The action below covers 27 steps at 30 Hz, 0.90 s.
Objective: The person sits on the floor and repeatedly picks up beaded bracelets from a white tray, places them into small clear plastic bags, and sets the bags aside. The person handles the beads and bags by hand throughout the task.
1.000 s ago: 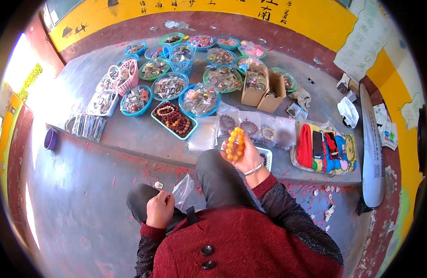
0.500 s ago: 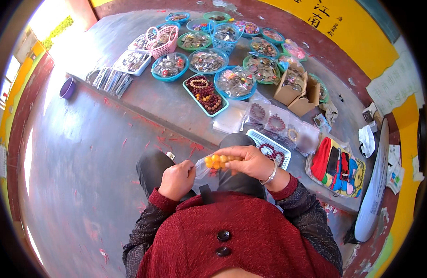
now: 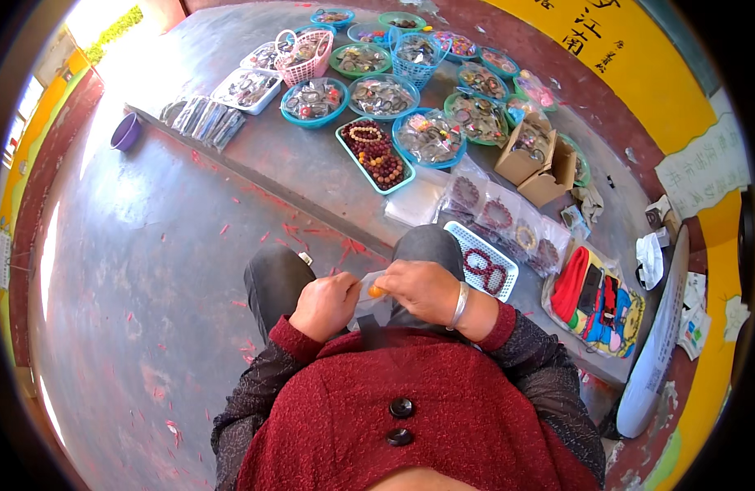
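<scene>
In front of my lap, my left hand is closed on the edge of a small clear plastic bag. My right hand, with a silver bangle on its wrist, is closed on an orange-yellow bead bracelet at the bag's opening. Just a bead or two show; my fingers cover the others, and how far the bracelet sits inside the bag is hard to tell. Beyond my right knee, a white plastic basket holds dark red bead bracelets.
Bagged bracelets lie in a row on the raised ledge beside a green-rimmed tray of beads. Behind them stand several bowls of packaged trinkets, a pink basket and cardboard boxes. A purple bowl is at far left.
My right hand has moved closer to my left, bringing the bead bracelet to the bag. Fewer beads show now. The whole view has shifted slightly.
</scene>
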Each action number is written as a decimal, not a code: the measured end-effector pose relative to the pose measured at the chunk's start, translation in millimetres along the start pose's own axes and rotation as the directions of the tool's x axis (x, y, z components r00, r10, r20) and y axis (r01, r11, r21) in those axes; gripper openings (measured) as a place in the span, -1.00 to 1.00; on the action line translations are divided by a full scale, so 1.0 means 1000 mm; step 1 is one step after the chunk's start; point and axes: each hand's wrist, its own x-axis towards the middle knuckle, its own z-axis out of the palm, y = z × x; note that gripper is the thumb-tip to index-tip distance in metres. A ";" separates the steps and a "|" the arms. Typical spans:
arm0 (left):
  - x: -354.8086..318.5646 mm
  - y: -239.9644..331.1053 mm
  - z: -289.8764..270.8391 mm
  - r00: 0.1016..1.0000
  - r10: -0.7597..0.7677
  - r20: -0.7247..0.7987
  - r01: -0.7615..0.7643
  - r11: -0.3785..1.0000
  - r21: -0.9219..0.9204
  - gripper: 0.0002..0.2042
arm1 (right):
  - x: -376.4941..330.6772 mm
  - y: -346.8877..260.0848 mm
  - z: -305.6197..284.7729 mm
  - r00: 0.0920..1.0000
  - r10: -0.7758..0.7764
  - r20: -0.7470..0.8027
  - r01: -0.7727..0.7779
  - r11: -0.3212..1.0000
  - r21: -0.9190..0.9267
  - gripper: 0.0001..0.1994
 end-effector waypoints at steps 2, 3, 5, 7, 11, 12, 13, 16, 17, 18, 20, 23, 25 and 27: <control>0.002 0.002 0.001 1.000 0.012 0.028 -0.012 1.000 0.001 -0.87 | 0.002 0.001 0.003 0.999 0.018 0.049 -0.015 0.998 -0.062 -0.87; 0.002 0.003 0.003 0.999 0.028 0.035 -0.028 0.999 -0.021 -0.87 | 0.003 0.000 0.005 0.997 0.027 0.073 -0.020 0.995 -0.093 -0.88; 0.002 0.003 0.007 0.997 0.057 0.045 -0.054 0.997 -0.063 -0.87 | 0.008 -0.004 0.008 0.987 0.093 0.130 -0.077 0.989 -0.123 -0.88; 0.003 0.008 0.004 0.995 0.075 0.065 -0.069 0.994 -0.081 -0.86 | 0.010 -0.007 0.011 0.979 0.133 0.155 -0.112 0.984 -0.138 -0.86; 0.003 0.006 0.003 0.994 0.078 0.071 -0.066 0.985 -0.159 -0.86 | 0.012 -0.005 0.017 0.983 0.134 0.125 -0.122 0.988 -0.096 -0.83; 0.002 0.005 0.003 0.995 0.078 0.065 -0.066 0.983 -0.173 -0.87 | 0.012 -0.005 0.018 0.985 0.128 0.113 -0.120 0.990 -0.076 -0.82; 0.002 0.003 0.003 0.995 0.081 0.060 -0.068 0.980 -0.189 -0.87 | 0.012 -0.004 0.018 0.989 0.113 0.096 -0.111 0.993 -0.029 -0.82; 0.000 -0.005 0.004 0.993 0.079 0.084 -0.061 0.979 -0.195 -0.88 | 0.013 -0.001 0.014 0.996 0.080 0.025 -0.082 0.992 0.098 -0.84; -0.001 -0.007 0.004 0.992 0.074 0.098 -0.055 0.980 -0.189 -0.88 | 0.014 -0.001 0.006 0.997 0.076 -0.010 -0.074 0.988 0.132 -0.86; -0.002 -0.009 0.001 0.994 0.073 0.083 -0.054 0.977 -0.205 -0.88 | 0.014 -0.001 -0.001 0.996 0.072 -0.045 -0.064 0.984 0.166 -0.87; 0.001 -0.009 -0.008 0.995 0.081 0.058 -0.065 0.968 -0.243 -0.88 | 0.009 0.005 -0.012 0.960 0.279 -0.018 -0.262 0.920 0.291 -0.79; 0.004 -0.010 -0.030 0.978 0.139 0.155 -0.079 0.936 -0.342 -0.87 | -0.004 0.037 -0.008 0.909 0.408 0.087 -0.384 0.736 0.557 -0.53; 0.007 -0.006 -0.047 0.960 0.201 0.197 -0.110 0.911 -0.397 -0.86 | -0.008 0.044 -0.002 0.916 0.368 0.162 -0.384 0.683 0.621 -0.43; 0.007 -0.001 -0.062 0.955 0.138 0.264 0.024 0.849 -0.528 -0.86 | -0.008 0.050 0.009 0.919 0.300 0.255 -0.390 0.592 0.706 -0.28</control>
